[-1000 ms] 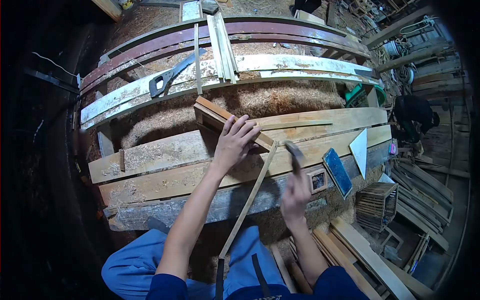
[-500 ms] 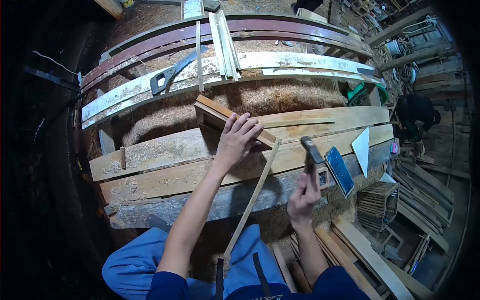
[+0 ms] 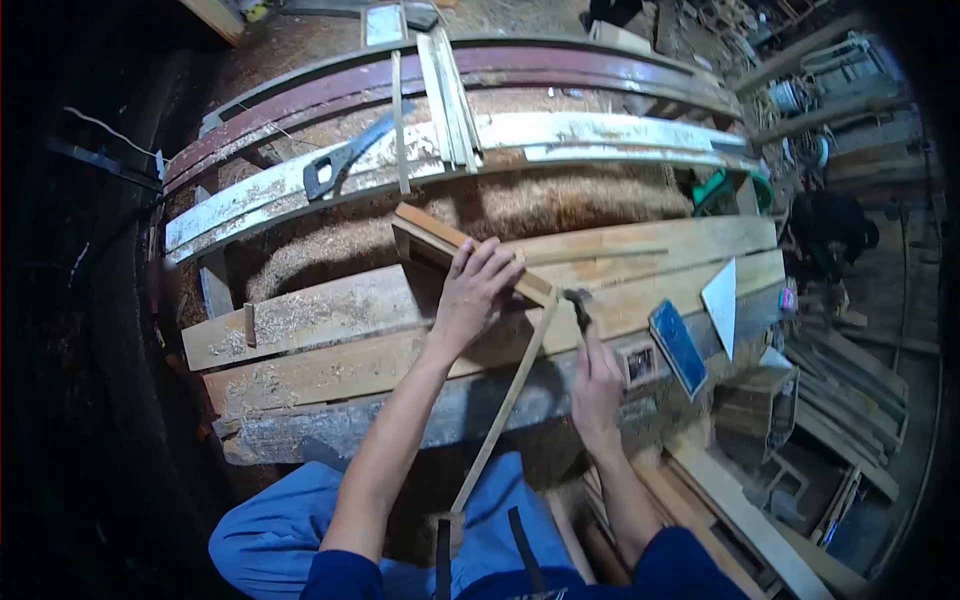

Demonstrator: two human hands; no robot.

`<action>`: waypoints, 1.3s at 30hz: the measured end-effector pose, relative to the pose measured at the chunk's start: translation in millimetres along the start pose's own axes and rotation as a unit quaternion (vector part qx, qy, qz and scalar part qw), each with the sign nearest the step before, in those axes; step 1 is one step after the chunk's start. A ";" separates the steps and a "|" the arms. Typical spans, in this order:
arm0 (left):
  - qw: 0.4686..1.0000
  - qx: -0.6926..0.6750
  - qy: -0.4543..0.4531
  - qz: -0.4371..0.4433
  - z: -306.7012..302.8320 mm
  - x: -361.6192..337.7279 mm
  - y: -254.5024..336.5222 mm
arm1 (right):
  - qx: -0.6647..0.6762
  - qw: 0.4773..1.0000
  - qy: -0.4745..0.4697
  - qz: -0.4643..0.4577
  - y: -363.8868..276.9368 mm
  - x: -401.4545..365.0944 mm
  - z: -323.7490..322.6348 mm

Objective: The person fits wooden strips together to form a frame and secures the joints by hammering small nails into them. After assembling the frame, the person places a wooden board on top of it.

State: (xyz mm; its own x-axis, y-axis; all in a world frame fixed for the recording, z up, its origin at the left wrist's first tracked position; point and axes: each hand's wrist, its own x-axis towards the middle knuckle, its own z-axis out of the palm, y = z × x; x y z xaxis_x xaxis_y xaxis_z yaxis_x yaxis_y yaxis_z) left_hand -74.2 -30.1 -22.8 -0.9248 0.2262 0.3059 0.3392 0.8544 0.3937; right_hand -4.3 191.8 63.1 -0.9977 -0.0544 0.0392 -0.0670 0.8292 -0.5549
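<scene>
My left hand (image 3: 472,296) presses flat on a wooden frame piece (image 3: 440,240) that lies on the bench planks (image 3: 330,310). A thin wooden strip (image 3: 505,400) runs from the frame's corner down toward my lap. My right hand (image 3: 597,385) grips a hammer (image 3: 578,306) by its handle. The hammer head sits low, next to the upper end of the strip at the frame's corner.
A handsaw (image 3: 345,158) and a bundle of slats (image 3: 447,95) lie on the far curved boards. A blue block (image 3: 677,348), a small square frame (image 3: 638,364) and a white triangular piece (image 3: 720,300) sit at my right. Sawdust covers the bench. A woven basket (image 3: 750,405) and lumber lie below right.
The hammer, raised half a second ago, has swung down to the strip's upper end at the frame corner. My left hand has stayed on the frame.
</scene>
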 end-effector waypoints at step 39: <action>1.000 -0.011 0.027 0.007 4.2 -5.3 0.5 | 0.120 0.981 0.026 0.150 -21.1 -7.5 -17.6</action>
State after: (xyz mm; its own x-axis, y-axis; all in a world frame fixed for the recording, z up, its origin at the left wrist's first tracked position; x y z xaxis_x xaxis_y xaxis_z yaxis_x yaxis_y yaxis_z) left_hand -69.8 -29.0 -27.9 -0.9098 0.2117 0.3569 0.3559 0.8405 0.4086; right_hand 4.6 184.5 89.1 -0.9717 0.2057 -0.1160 0.2241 0.6481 -0.7278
